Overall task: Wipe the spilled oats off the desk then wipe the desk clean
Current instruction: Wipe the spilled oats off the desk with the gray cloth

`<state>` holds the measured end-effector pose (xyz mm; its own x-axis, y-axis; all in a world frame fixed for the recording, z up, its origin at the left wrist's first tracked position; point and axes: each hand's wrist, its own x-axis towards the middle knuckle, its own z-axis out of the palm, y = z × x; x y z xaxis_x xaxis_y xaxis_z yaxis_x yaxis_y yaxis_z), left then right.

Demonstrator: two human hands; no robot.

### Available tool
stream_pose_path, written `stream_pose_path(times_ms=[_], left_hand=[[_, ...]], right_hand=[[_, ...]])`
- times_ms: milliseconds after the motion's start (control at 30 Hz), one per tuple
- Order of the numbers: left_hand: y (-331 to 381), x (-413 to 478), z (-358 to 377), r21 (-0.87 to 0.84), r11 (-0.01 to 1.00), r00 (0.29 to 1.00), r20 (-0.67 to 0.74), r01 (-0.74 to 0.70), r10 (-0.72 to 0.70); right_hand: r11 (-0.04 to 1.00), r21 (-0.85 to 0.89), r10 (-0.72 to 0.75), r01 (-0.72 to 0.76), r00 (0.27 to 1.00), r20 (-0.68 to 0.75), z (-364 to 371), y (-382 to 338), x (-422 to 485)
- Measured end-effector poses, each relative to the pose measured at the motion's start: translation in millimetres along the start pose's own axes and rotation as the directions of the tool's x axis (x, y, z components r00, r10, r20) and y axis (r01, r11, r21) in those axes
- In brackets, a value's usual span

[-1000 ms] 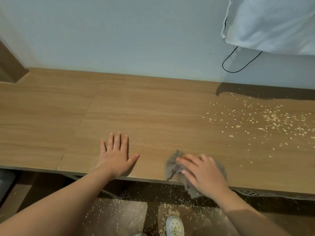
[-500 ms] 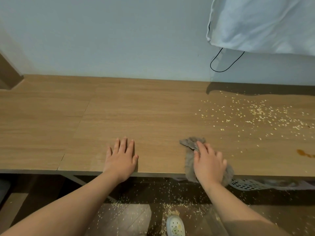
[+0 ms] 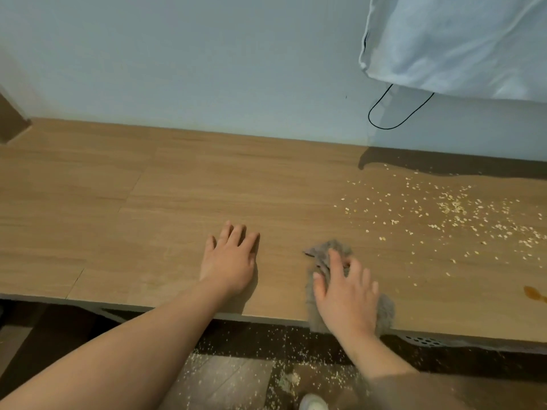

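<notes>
Since a second ago the right hand (image 3: 344,294) has been sliding the cloth (image 3: 328,250) up from the desk's front edge, and its fingers are now fanning apart instead of lying together, while the left hand (image 3: 229,261) is staying flat where it was. In the head view the right palm is covering most of the cloth, so only a crumpled grey tuft is showing ahead of the fingertips and a fuzzy fringe is hanging over the edge. The right hand is lying open and pressing on the cloth rather than gripping it. The left hand is resting palm down, fingers straight, holding nothing. The desk (image 3: 177,202) is showing smooth, pale wood grain with a seam running through it. Oats (image 3: 453,207) are lying scattered as small pale flakes over its right part, apart from the cloth. A brown stain (image 3: 534,292) is sitting near the right border. More flakes (image 3: 242,377) are littering the dark floor, where a shoe (image 3: 313,403) is being cut off by the frame. White fabric (image 3: 458,39) is hanging over the oats, shadowing them, with a black cable (image 3: 393,125) looping below it.
</notes>
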<state>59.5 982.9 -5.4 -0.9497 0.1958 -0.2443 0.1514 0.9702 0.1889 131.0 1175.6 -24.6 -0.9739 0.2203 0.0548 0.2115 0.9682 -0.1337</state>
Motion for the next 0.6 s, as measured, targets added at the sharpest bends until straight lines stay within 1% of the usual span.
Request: stream_pose_path(times_ms=[33, 67, 100, 133, 167, 200, 233, 267, 300, 333, 367, 400, 433, 467, 533, 567, 600], left_hand=[[3, 7, 1, -0.017, 0.999, 0.999, -0.015, 0.032, -0.033], [5, 13, 4, -0.038, 0.996, 0.997, -0.032, 0.075, -0.076], [6, 16, 7, -0.056, 0.992, 0.992, -0.048, 0.113, -0.116], [7, 17, 12, -0.064, 0.988, 0.987, -0.062, 0.142, -0.146], [8, 18, 17, -0.063, 0.985, 0.983, -0.078, 0.159, -0.164], [9, 19, 20, -0.055, 0.985, 0.981, -0.095, 0.165, -0.17], [9, 22, 23, -0.048, 0.985, 0.98, -0.106, 0.167, -0.171], [9, 22, 23, -0.043, 0.985, 0.978, -0.114, 0.168, -0.172], [9, 21, 22, -0.041, 0.985, 0.977, -0.124, 0.169, -0.173], [10, 21, 23, -0.042, 0.983, 0.975, -0.131, 0.177, -0.181], [10, 23, 24, -0.042, 0.981, 0.972, -0.134, 0.188, -0.192], [11, 24, 24, -0.037, 0.98, 0.971, -0.13, 0.196, -0.199], [11, 24, 25, -0.028, 0.979, 0.972, -0.122, 0.201, -0.203], [12, 24, 26, -0.021, 0.979, 0.971, -0.118, 0.205, -0.206], [12, 24, 26, -0.015, 0.978, 0.971, -0.121, 0.207, -0.207], [11, 25, 25, -0.002, 0.978, 0.971, -0.121, 0.207, -0.206], [11, 25, 25, 0.007, 0.979, 0.971, -0.125, 0.206, -0.203]], right_hand=[[0.991, 0.05, -0.124, 0.125, 0.992, -0.013, 0, -6, -4], [0.964, 0.088, -0.252, 0.253, 0.968, -0.022, 2, -9, -6], [0.928, 0.091, -0.36, 0.362, 0.932, -0.034, 5, -9, -5], [0.894, 0.078, -0.441, 0.441, 0.897, -0.014, 5, -5, 2], [0.876, 0.06, -0.479, 0.478, 0.878, 0.005, 4, 1, 13], [0.891, 0.046, -0.453, 0.452, 0.892, 0.011, 2, 9, 29], [0.926, 0.037, -0.376, 0.375, 0.927, 0.01, 2, 19, 48], [0.967, 0.028, -0.253, 0.253, 0.967, 0.025, 0, 29, 65], [0.992, 0.036, -0.119, 0.118, 0.993, 0.016, -4, 38, 77], [0.999, 0.037, -0.004, 0.004, 1.0, -0.004, -6, 43, 87], [0.997, 0.032, 0.074, -0.073, 0.997, -0.034, -5, 41, 91], [0.995, 0.028, 0.098, -0.096, 0.994, -0.05, -4, 34, 90], [0.999, 0.018, 0.046, -0.045, 0.999, -0.025, -1, 19, 83], [0.998, 0.02, -0.06, 0.059, 0.998, 0.021, 3, 1, 75], [0.951, 0.057, -0.307, 0.304, 0.95, 0.059, 10, -31, 65], [0.921, 0.093, -0.38, 0.377, 0.925, 0.018, 12, -40, 70], [0.904, 0.082, -0.419, 0.419, 0.908, -0.023, 14, -45, 82]])
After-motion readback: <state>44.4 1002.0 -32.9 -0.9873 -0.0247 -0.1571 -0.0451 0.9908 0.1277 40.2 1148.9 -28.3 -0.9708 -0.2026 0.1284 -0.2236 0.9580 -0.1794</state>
